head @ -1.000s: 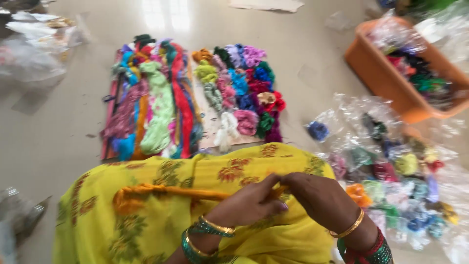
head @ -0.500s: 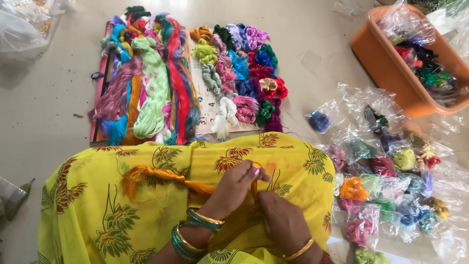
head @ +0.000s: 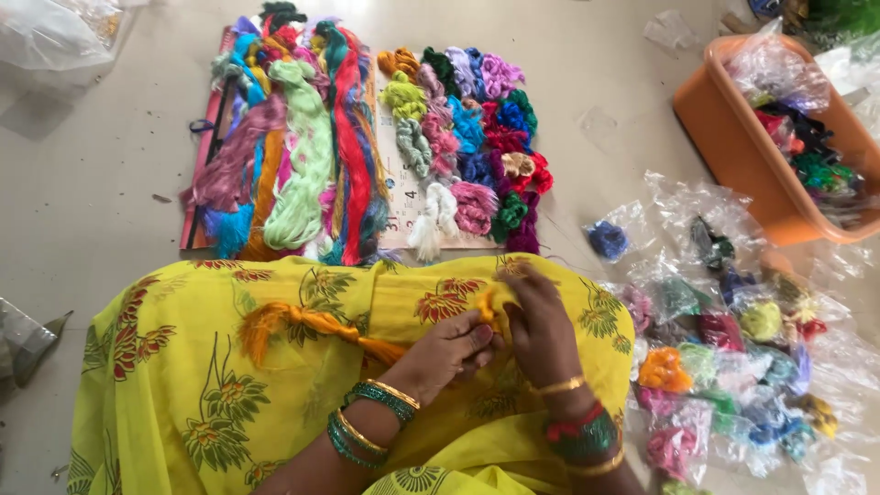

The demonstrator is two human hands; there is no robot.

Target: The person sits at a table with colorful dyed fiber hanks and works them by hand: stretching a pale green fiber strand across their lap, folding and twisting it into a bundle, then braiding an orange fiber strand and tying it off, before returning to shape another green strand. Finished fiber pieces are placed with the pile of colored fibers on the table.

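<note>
Two hands meet on your yellow-draped lap: your left hand (head: pixel 449 353) pinches the orange silk thread skein (head: pixel 312 325), whose loose tail runs toward nine o'clock, while your right hand (head: pixel 541 321) grips its bunched end. Keep even tension so strands stay untangled.

I see a pale floor (head: pixel 110 183) bearing a thread-covered board (head: pixel 197 220), an orange tub (head: pixel 733 156) and scattered clear thread packets (head: pixel 724 339).
</note>
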